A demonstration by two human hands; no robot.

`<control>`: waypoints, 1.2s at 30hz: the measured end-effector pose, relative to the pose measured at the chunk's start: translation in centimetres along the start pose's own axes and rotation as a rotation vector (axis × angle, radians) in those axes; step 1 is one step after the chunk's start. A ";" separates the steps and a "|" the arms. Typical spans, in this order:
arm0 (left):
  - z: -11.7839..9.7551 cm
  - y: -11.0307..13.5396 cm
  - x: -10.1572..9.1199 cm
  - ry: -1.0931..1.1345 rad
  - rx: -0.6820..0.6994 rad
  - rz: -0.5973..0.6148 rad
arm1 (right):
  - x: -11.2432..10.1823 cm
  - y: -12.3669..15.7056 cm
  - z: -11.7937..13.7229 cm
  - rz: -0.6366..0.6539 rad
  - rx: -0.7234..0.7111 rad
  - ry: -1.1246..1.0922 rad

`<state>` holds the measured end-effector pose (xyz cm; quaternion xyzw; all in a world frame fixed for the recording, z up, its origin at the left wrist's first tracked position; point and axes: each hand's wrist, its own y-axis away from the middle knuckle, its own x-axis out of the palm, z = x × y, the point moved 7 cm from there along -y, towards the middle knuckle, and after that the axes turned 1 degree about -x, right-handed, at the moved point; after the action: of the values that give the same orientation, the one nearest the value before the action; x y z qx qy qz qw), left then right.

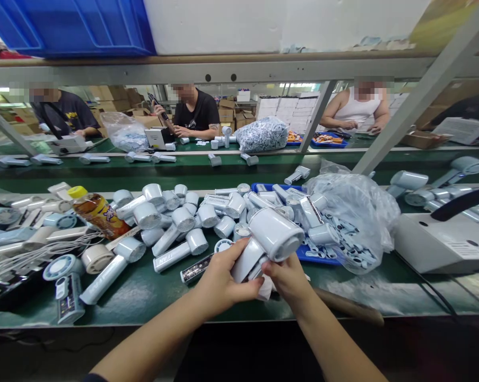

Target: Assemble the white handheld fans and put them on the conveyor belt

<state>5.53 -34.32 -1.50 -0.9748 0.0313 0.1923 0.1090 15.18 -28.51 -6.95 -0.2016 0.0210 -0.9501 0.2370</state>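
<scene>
Over the front of the green bench, both my hands are closed on one pale blue handheld fan [277, 231]. My left hand [223, 276] wraps its handle from the left, the thumb along the near side. From the right, my right hand [289, 276] grips the handle close below the round head, its thumb pressed on the handle. A whitish piece [264, 289] shows beneath the handle; I cannot make out what it is. Just left of my hands lies an opened fan handle [195, 269] with its dark inner board showing. More fans [181, 249] are heaped behind it.
A blue tray [316, 257] with fans and a clear bag of small pale parts [354, 233] lies right of centre. A drink bottle [98, 212] leans among fans at left. A white box-shaped device [442, 241] stands right. Fans line the belt [191, 172]; several people sit beyond.
</scene>
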 end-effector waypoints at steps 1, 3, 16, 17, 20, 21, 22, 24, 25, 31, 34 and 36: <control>0.3 -0.1 0.1 0.043 -0.017 0.013 | 0.0 -0.2 0.0 -0.003 -0.011 0.035; 0.9 -0.1 0.4 0.155 -0.044 0.044 | 0.2 -0.5 0.0 0.048 -0.012 0.093; 1.9 0.1 1.1 0.543 -0.098 0.097 | 2.6 0.3 1.1 0.336 0.066 0.005; 2.2 0.0 1.1 0.579 -0.130 0.080 | 2.4 0.5 1.2 0.351 0.071 0.037; 3.1 0.0 0.6 0.701 -0.238 -0.023 | 0.2 1.5 0.8 0.415 0.087 0.332; 3.3 0.1 0.2 0.728 -0.252 -0.074 | -1.4 1.9 0.4 0.398 0.078 0.531; 3.5 0.1 -0.3 0.749 -0.254 -0.128 | -3.4 2.4 0.0 0.342 0.048 0.778; 4.0 0.2 -1.0 0.786 -0.275 -0.218 | -7.2 3.5 -1.0 0.223 -0.015 1.243; 4.4 0.2 -1.2 0.800 -0.292 -0.257 | -8.6 4.2 -1.7 0.200 -0.044 1.407; 6.2 -0.2 -1.0 0.807 -0.297 -0.435 | -10.8 7.0 -2.1 0.054 -0.062 1.322; 6.4 -0.2 -0.6 0.778 -0.291 -0.494 | -9.1 7.6 -0.9 -0.033 0.023 0.808; 6.1 -0.2 -0.4 0.753 -0.289 -0.508 | -7.6 7.7 -0.7 -0.111 0.070 0.497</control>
<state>2.94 -32.79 -6.79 -0.9586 -0.1978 -0.2048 -0.0031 24.44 -31.93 -11.51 0.0453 0.0348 -0.9822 0.1790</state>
